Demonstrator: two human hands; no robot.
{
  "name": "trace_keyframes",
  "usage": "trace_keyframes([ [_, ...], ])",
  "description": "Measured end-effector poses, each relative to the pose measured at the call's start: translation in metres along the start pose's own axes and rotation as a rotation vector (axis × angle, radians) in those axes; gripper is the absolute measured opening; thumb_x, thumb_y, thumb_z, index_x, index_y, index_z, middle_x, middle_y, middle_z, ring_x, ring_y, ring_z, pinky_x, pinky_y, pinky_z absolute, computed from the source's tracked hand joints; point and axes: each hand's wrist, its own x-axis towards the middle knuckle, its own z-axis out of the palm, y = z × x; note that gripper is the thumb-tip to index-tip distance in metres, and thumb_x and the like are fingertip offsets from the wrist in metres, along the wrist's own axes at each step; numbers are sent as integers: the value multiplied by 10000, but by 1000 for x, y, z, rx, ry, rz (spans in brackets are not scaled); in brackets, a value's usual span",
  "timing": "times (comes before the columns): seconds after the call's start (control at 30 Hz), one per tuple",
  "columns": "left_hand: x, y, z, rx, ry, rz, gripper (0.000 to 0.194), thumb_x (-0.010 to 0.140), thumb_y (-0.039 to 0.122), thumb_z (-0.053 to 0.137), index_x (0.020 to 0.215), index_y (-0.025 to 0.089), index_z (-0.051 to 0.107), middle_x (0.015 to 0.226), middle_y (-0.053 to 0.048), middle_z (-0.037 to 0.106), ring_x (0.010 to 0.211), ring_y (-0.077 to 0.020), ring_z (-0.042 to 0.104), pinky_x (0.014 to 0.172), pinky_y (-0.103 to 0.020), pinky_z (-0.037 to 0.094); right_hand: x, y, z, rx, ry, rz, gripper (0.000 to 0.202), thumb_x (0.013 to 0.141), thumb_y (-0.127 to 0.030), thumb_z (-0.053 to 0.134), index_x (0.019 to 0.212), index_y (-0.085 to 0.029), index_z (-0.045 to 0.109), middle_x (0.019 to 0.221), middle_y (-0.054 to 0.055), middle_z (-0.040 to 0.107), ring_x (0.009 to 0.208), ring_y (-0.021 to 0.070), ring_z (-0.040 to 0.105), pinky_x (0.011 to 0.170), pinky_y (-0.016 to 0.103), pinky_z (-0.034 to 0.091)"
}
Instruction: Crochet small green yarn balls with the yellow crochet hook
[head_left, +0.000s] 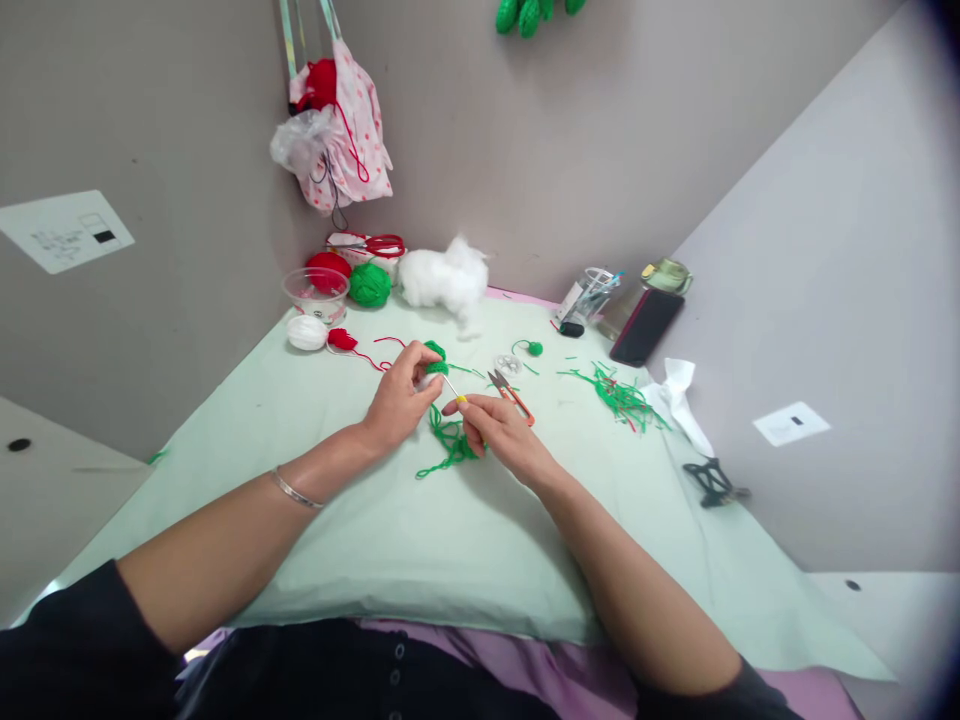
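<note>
While both hands work near the middle of a pale green cloth-covered table [420,575], a tangle of loose bright green yarn [448,447] lies just below them, partly hidden by the right hand [495,430]. A pair of orange-handled metal thread snips [514,397] lies just beyond that hand, close to its knuckles, with a clear round plastic disc [508,366] and a small green yarn ball [535,348] farther back. Off to the right sits a heap of green and red yarn scraps [622,400]; fluffy white stuffing [442,280] and a larger ball of green yarn [370,285] stand at the back.

The left hand [401,400] has its thumb and fingers pinched on a small rounded green crocheted piece [436,354], raised over the table. The right thumb and fingers are clamped on the yellow grip of a thin metal crochet hook [452,386]. Its long axis slants, the tip pointing leftward and away from the body, toward the crocheted piece; whether it enters a stitch I cannot tell.
</note>
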Motion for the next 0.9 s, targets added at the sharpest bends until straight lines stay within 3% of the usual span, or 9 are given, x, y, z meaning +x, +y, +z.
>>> trace_keyframes([
  [0.17,-2,0,2,31,-6,-2,162,793,200,659,921,243,569,854,19,562,725,-169,486,717,-312,398,2,-5,-1,462,-74,154,221,917,-365,637,1017,-170,668,491,-135,333,383,61,229,429,231,186],
  [0.27,-3,-1,4,37,-7,-4,150,804,215,662,901,249,553,784,38,531,681,-164,463,691,-311,380,4,-7,-3,511,-81,160,203,917,-370,632,979,-178,649,488,-145,268,395,60,149,419,222,141],
  [0.4,-6,-1,7,31,-12,-6,142,805,225,659,880,252,542,739,46,513,667,-166,453,682,-314,370,7,-5,-3,508,-68,150,221,903,-396,649,941,-179,632,502,-142,275,411,59,143,422,222,145],
  [0.6,-3,1,8,-10,-72,-7,96,818,240,631,847,241,539,777,28,567,694,-169,514,701,-322,412,0,-5,8,362,58,49,212,887,-397,673,904,-196,609,509,-120,364,435,66,220,452,237,152],
  [0.8,-1,7,6,-63,-93,0,80,794,197,590,861,234,566,797,18,577,739,-174,549,732,-318,452,-16,-6,28,-300,247,-160,171,967,-370,518,859,-244,561,617,-52,433,548,132,348,547,281,257],
  [0.9,-4,13,5,-95,-95,3,95,807,186,591,889,233,590,813,17,581,738,-172,557,741,-316,474,-18,-10,28,-282,232,-177,169,964,-394,543,903,-243,587,623,-52,436,542,129,344,544,283,252],
])
